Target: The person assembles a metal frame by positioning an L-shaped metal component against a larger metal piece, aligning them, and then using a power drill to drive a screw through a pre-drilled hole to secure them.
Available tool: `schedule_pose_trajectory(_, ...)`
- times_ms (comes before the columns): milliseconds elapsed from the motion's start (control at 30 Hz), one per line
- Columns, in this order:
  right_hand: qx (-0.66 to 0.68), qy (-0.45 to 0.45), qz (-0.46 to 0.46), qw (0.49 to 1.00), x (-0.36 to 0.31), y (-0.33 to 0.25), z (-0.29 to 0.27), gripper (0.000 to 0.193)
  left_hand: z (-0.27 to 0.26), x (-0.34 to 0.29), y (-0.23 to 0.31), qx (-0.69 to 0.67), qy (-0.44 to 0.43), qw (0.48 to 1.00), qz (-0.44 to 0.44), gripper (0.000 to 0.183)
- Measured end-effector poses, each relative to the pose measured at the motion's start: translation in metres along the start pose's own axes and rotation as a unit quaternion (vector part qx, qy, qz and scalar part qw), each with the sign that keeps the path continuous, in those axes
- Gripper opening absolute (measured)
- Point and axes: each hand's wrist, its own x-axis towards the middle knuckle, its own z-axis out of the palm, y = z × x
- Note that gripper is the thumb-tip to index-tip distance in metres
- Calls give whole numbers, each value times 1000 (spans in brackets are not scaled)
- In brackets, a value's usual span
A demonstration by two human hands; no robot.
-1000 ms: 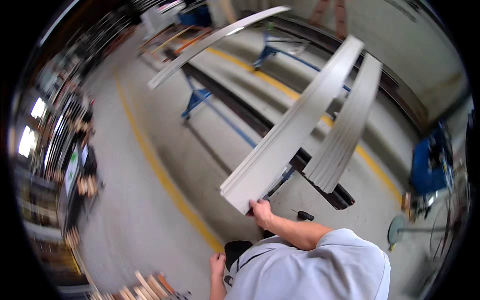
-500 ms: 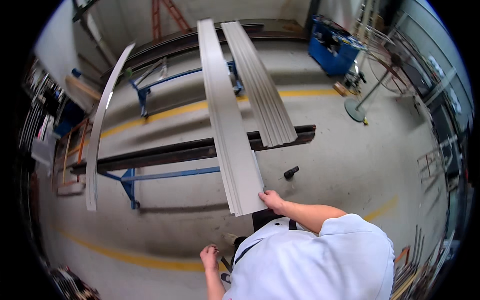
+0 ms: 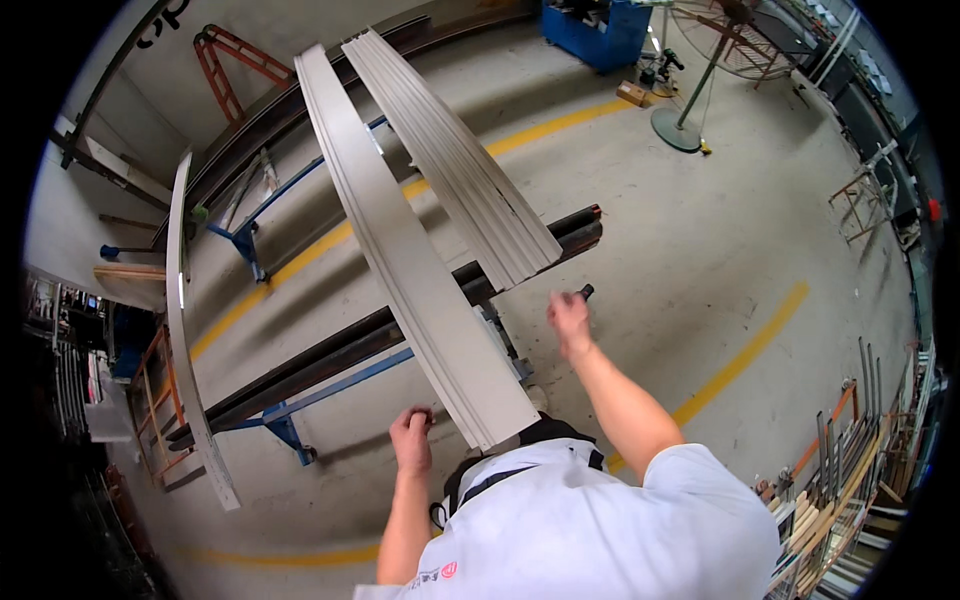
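A long light-grey metal panel [image 3: 410, 265] with ridged edges lies across two dark beams, its near end just in front of my body. My left hand [image 3: 411, 440] is beside that end on the left, fingers curled closed; whatever they may hold is too small to make out. Over on the right, my right hand [image 3: 570, 322] hangs in the air with fingers slightly apart, holding nothing visible. It is close to the near end of a stack of ribbed grey metal profiles [image 3: 450, 160] and touches neither metal piece.
A dark near beam [image 3: 300, 365] rests on a blue wheeled stand [image 3: 287, 430]. To the left lies a narrow metal strip [image 3: 178, 330]. A black object [image 3: 586, 292] is on the floor behind my right hand. Rods stand in a rack [image 3: 840, 480] at lower right; a blue cart [image 3: 600, 35] stands far off.
My right hand has let go of the panel's right edge and moved up and to the right. My left hand has risen closer to the panel's end. The view has turned.
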Motion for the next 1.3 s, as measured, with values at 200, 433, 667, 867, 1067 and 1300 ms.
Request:
schedule_pose_trajectory(200, 275, 7, 48, 960, 51, -66, 41, 59, 53, 80, 80, -48, -154, 986, -38, 21)
schedule_pose_trajectory(433, 264, 37, 110, 957, 52, -85, 57, 35, 113, 165, 86, -52, -271, 957, -85, 25)
schedule_pose_trajectory(667, 219, 92, 2, 971, -47, -161, 121, 30, 78, 178, 126, -53, -345, 937, -32, 47)
schedule_pose_trajectory(867, 184, -14, -37, 982, -160, -223, 248, 35, -32, 160, 160, -125, -418, 900, -14, 63)
schedule_pose_trajectory(1067, 168, -143, -93, 971, -229, -209, 362, 44, -124, 155, 192, -320, -266, 903, 105, 62)
schedule_pose_trajectory(1300, 139, -366, -75, 917, -247, -177, 425, 90, -196, 171, 218, -455, -129, 880, 30, 55)
